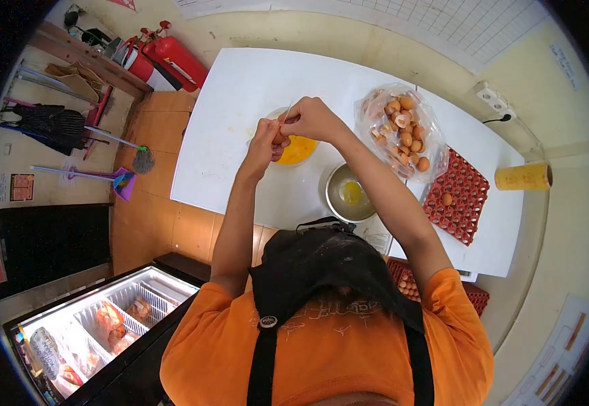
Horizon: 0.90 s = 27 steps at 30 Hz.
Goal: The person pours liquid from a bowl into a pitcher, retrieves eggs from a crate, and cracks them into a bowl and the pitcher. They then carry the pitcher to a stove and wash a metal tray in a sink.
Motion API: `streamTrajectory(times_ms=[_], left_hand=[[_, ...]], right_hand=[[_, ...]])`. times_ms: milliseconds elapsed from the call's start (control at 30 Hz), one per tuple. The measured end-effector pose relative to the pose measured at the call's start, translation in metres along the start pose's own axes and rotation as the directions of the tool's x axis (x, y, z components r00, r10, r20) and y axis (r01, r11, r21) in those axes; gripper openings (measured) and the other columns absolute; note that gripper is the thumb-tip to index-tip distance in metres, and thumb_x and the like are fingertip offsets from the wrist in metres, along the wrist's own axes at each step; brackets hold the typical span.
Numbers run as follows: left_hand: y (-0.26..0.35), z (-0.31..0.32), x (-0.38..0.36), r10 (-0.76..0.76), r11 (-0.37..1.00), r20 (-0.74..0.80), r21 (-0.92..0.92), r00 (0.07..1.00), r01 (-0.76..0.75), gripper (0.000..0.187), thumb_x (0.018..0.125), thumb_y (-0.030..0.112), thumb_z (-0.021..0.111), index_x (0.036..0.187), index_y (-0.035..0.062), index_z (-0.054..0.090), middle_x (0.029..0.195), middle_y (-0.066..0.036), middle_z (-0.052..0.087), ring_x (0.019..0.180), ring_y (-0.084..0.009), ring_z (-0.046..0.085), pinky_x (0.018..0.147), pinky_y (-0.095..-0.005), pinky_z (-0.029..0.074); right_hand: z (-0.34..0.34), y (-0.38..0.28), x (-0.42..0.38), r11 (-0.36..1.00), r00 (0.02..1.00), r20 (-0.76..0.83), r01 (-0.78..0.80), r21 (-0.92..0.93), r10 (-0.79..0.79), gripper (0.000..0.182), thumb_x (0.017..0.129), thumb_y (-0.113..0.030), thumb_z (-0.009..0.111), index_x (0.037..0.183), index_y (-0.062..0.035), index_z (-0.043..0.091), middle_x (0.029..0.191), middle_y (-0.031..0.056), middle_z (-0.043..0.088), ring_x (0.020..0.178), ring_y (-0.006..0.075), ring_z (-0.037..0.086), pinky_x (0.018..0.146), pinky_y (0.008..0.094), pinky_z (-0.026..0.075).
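Note:
Over a clear bowl holding yellow beaten-looking egg, my two hands meet. Closed fingers of my left hand grip a brown egg; whether its shell is cracked is hard to see. My right hand is closed in a pinch right beside the egg, with a thin pale sliver sticking up by its fingers that I cannot identify. Nearer my body stands a steel bowl with some clear and yellowish egg liquid at its bottom.
Right of my right arm lies a clear plastic bag of brown eggshells. Beyond it a red egg tray carries one egg. A yellow roll is at the table's right. More eggs sit in a lower tray. An open lit freezer is at left.

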<state>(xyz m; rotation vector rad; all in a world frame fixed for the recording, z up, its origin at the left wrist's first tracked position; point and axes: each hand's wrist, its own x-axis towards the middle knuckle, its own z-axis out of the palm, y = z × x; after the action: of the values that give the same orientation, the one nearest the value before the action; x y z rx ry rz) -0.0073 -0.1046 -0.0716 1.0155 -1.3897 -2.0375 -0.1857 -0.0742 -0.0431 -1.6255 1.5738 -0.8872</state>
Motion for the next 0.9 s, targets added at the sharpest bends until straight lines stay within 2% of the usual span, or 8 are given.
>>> streamTrajectory(times_ms=[133, 333, 567, 667, 733, 767, 833, 900], left_hand=[[0.001, 0.004, -0.001, 0.015, 1.0, -0.038, 0.02, 0.999, -0.014, 0.031, 0.106, 0.04, 0.035, 0.098, 0.0113, 0.045, 0.072, -0.001, 0.049, 0.054, -0.0052, 0.029, 0.048, -0.0219, 0.023], [-0.007, -0.011, 0.01, -0.045, 0.996, 0.067, -0.071, 0.997, 0.05, 0.025, 0.103, 0.036, 0.044, 0.103, 0.0115, 0.041, 0.073, -0.003, 0.051, 0.053, -0.0048, 0.031, 0.047, -0.0218, 0.025], [-0.003, -0.014, 0.007, -0.03, 0.985, 0.132, -0.162, 0.991, 0.052, 0.021, 0.102, 0.034, 0.045, 0.102, 0.0133, 0.044, 0.072, -0.003, 0.05, 0.053, -0.0042, 0.028, 0.048, -0.0208, 0.023], [0.006, -0.014, 0.01, -0.048, 0.995, 0.043, 0.095, 0.998, 0.043, 0.018, 0.1, 0.03, 0.051, 0.105, 0.0123, 0.048, 0.076, -0.004, 0.054, 0.059, -0.0072, 0.038, 0.053, -0.0226, 0.034], [0.006, -0.018, 0.013, 0.253, 0.864, 0.093, 0.427, 0.963, -0.268, 0.023, 0.096, 0.024, 0.058, 0.113, 0.0098, 0.052, 0.087, -0.008, 0.062, 0.073, -0.0158, 0.056, 0.067, -0.0288, 0.047], [0.005, -0.021, 0.013, 0.248, 0.864, 0.097, 0.427, 0.964, -0.266, 0.023, 0.096, 0.024, 0.058, 0.113, 0.0098, 0.052, 0.087, -0.008, 0.062, 0.073, -0.0158, 0.056, 0.067, -0.0288, 0.047], [0.024, -0.018, 0.003, 0.309, 0.672, 0.117, 0.675, 0.944, -0.304, 0.031, 0.092, 0.021, 0.064, 0.119, 0.0092, 0.055, 0.1, -0.01, 0.066, 0.093, -0.0241, 0.063, 0.082, -0.0341, 0.05], [0.034, -0.015, -0.003, 0.342, 0.584, 0.128, 0.747, 0.931, -0.317, 0.032, 0.09, 0.02, 0.065, 0.119, 0.0103, 0.056, 0.103, -0.01, 0.066, 0.095, -0.0253, 0.064, 0.082, -0.0348, 0.05]], right_hand=[[0.0, 0.001, 0.005, 0.996, 1.0, -0.011, 0.026, -0.083, -0.027, 0.03, 0.07, -0.028, 0.07, 0.092, -0.0088, 0.076, 0.076, 0.0174, 0.071, 0.066, 0.0279, 0.068, 0.066, 0.0339, 0.054], [0.005, -0.003, 0.007, 0.963, 1.0, 0.01, 0.009, -0.269, -0.007, 0.027, 0.073, -0.019, 0.07, 0.097, -0.008, 0.076, 0.08, 0.0174, 0.071, 0.069, 0.0237, 0.07, 0.065, 0.0313, 0.055], [-0.006, 0.006, 0.003, 0.999, 1.0, -0.006, 0.01, -0.044, -0.011, 0.023, 0.077, -0.009, 0.069, 0.097, -0.0004, 0.075, 0.073, 0.014, 0.072, 0.065, 0.017, 0.07, 0.063, 0.0282, 0.055], [-0.02, 0.006, 0.0, 0.998, 0.999, 0.028, -0.043, 0.053, 0.042, 0.021, 0.079, -0.005, 0.067, 0.097, 0.0029, 0.075, 0.073, 0.0125, 0.072, 0.065, 0.0138, 0.07, 0.064, 0.0265, 0.056], [-0.029, 0.01, -0.001, 0.993, 0.995, -0.004, -0.096, 0.071, 0.096, 0.022, 0.079, -0.006, 0.068, 0.099, 0.0023, 0.074, 0.075, 0.0133, 0.073, 0.066, 0.0141, 0.071, 0.066, 0.0262, 0.057], [-0.031, 0.012, -0.003, 0.992, 0.995, -0.007, -0.1, 0.074, 0.101, 0.022, 0.079, -0.006, 0.068, 0.099, 0.0023, 0.074, 0.075, 0.0133, 0.073, 0.066, 0.0141, 0.071, 0.066, 0.0262, 0.057], [-0.035, 0.013, -0.007, 0.992, 0.992, -0.001, -0.128, 0.016, 0.128, 0.023, 0.08, -0.007, 0.067, 0.1, 0.0013, 0.074, 0.078, 0.0135, 0.073, 0.068, 0.014, 0.071, 0.068, 0.026, 0.058], [-0.037, 0.014, -0.012, 0.991, 0.991, -0.007, -0.135, 0.002, 0.135, 0.023, 0.08, -0.007, 0.067, 0.1, 0.001, 0.074, 0.079, 0.0134, 0.073, 0.069, 0.0145, 0.071, 0.069, 0.0261, 0.058]])
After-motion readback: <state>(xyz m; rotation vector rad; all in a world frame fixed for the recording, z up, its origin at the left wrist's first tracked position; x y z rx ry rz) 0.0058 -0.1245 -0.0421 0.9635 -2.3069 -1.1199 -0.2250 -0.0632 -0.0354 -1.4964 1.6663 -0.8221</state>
